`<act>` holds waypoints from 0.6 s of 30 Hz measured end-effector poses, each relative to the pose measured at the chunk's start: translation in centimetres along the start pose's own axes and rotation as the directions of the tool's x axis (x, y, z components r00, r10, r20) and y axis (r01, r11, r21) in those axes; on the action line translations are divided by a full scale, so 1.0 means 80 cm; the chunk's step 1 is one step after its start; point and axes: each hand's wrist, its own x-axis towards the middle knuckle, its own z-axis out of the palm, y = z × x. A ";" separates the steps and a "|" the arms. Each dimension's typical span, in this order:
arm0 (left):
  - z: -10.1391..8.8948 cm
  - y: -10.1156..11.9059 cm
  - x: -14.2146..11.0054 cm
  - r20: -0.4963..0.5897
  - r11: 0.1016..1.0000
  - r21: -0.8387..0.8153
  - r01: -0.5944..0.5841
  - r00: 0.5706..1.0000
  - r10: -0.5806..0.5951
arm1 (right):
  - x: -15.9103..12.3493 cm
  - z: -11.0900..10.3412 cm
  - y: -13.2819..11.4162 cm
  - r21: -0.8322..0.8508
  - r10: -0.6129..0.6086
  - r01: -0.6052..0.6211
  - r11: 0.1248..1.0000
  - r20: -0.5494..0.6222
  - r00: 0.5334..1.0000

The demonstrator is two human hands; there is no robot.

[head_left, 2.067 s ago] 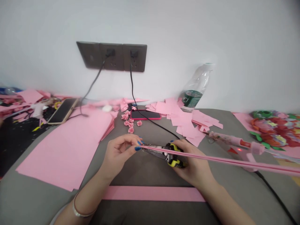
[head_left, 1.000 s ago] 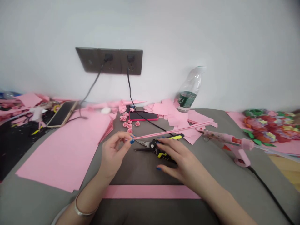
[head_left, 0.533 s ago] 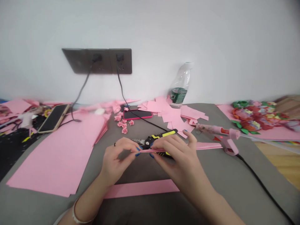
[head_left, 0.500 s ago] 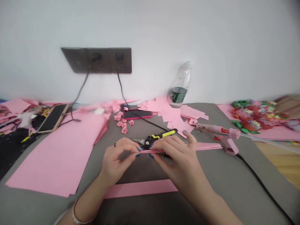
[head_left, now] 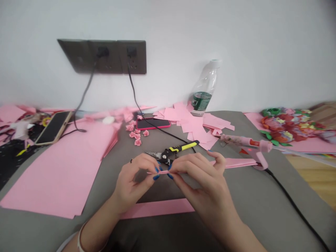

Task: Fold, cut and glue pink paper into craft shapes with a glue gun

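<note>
The right hand (head_left: 207, 178) hides the middle of the folded pink paper strip (head_left: 240, 163) and one handle of the black-and-yellow snips (head_left: 166, 154). The bottle label (head_left: 201, 100) is too blurred to read. The bottom edge cuts off both forearms (head_left: 101, 218).

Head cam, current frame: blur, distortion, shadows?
All head view: left hand and right hand fairly clear; pink scraps along the wall smeared; socket panel skewed at its left end, probably lens distortion; soft grey shadow on the wall left of the bottle; tabletop darkest between the forearms at the bottom edge.
</note>
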 end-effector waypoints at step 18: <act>0.004 0.009 0.006 -0.002 0.999 -0.002 0.047 0.999 -0.047 | -0.002 -0.006 -0.010 -0.043 -0.048 0.048 0.998 0.021 0.999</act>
